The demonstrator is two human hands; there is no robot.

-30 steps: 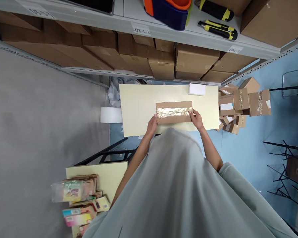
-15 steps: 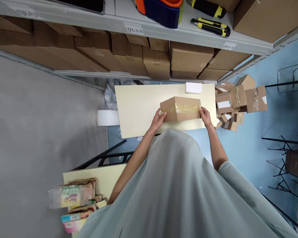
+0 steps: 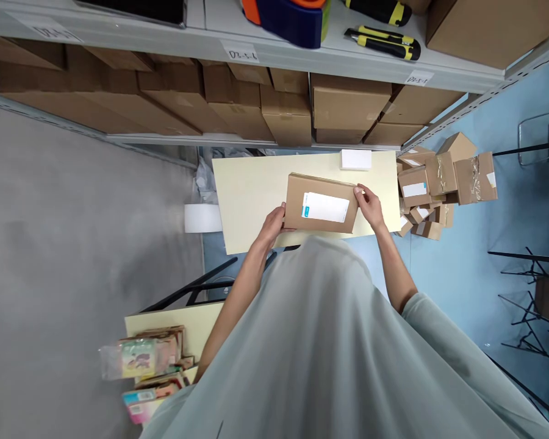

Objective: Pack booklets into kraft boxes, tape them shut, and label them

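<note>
I hold a flat brown cardboard box (image 3: pixel 321 186) above the pale yellow table (image 3: pixel 251 195), slightly tilted. Its upper face carries a white shipping label (image 3: pixel 326 207) with a small blue mark. My left hand (image 3: pixel 273 224) grips the box's left end, fingers wrapped around the edge. At the right end, my right hand (image 3: pixel 369 204) is closed on the box's corner. A small white pad (image 3: pixel 355 159) lies at the table's far edge, just beyond the box.
Shelves with brown cartons (image 3: pixel 348 107) run behind the table; yellow-black utility knives (image 3: pixel 384 44) and a tape dispenser (image 3: pixel 288 18) lie on the upper shelf. Several taped boxes (image 3: pixel 439 183) are piled on the blue floor at right. Packaged goods (image 3: pixel 146 366) sit on a lower-left table.
The box has been turned over in my hands: the taped seam faced up a second ago, then an edge, and the labelled face is up at present.
</note>
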